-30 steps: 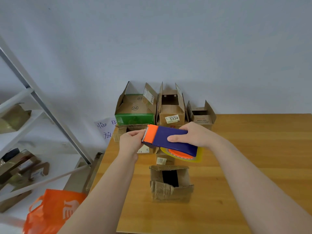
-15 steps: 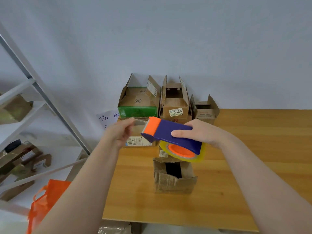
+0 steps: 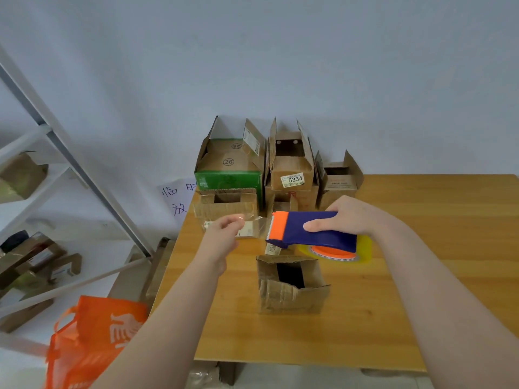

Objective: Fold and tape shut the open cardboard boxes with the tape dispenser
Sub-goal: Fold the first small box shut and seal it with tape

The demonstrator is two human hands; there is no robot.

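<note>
My right hand [image 3: 354, 217] grips a blue and orange tape dispenser [image 3: 311, 233] above the wooden table [image 3: 421, 248]. My left hand [image 3: 224, 234] pinches the free end of the clear tape [image 3: 254, 227], which stretches left from the dispenser's toothed edge. Below the dispenser a small worn cardboard box [image 3: 292, 287] stands with its top open. Both hands hover above and behind that box.
Several open boxes stand at the table's back: a green one [image 3: 229, 175], one labelled 5334 [image 3: 292, 175], a small one [image 3: 338, 183], a low one [image 3: 226, 203]. A white metal shelf [image 3: 64, 153] with cardboard and an orange bag [image 3: 90, 338] are on the left.
My left hand has drawn away to the left from the dispenser's front, pulling out a length of clear tape. The dispenser has shifted right, with my right hand still on it.
</note>
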